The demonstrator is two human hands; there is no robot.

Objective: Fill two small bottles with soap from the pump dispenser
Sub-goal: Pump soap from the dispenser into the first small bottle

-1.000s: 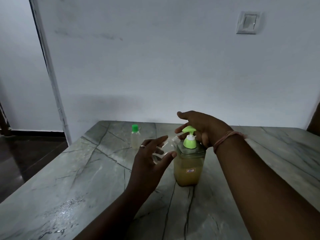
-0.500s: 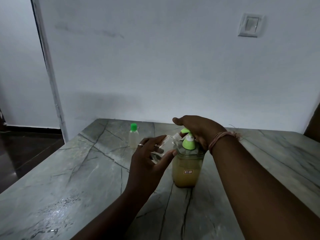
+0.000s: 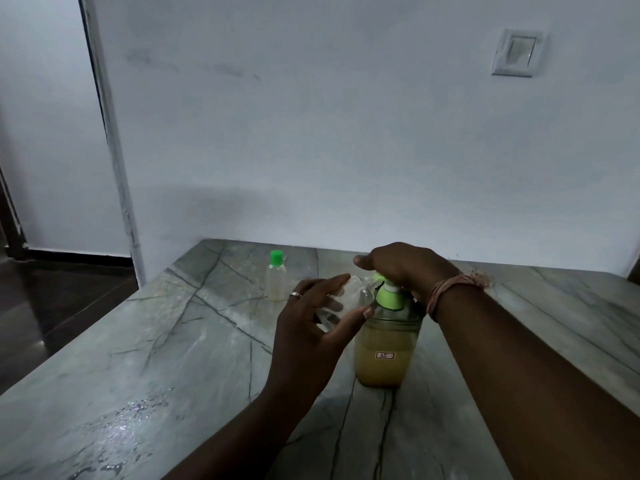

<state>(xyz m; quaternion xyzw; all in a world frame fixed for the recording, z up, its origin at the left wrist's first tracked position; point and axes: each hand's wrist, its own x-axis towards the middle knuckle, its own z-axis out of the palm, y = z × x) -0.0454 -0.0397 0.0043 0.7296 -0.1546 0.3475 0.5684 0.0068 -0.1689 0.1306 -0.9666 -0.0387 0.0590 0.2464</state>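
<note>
A clear pump dispenser (image 3: 386,355) half full of yellowish soap, with a green pump head, stands on the marble table (image 3: 173,358). My right hand (image 3: 401,268) lies flat on top of the pump head and presses it down. My left hand (image 3: 311,327) grips a small clear uncapped bottle (image 3: 349,296), tilted with its mouth at the pump's spout. A second small bottle (image 3: 276,278) with a green cap stands upright farther back on the left, a little pale liquid in it.
Wet drops (image 3: 114,424) glisten on the table's near left part. The table's left edge drops to a dark floor (image 3: 45,299). A white wall with a light switch (image 3: 516,53) stands right behind the table.
My right hand came down onto the green pump head and pushed it lower. My left hand kept the small bottle at the spout.
</note>
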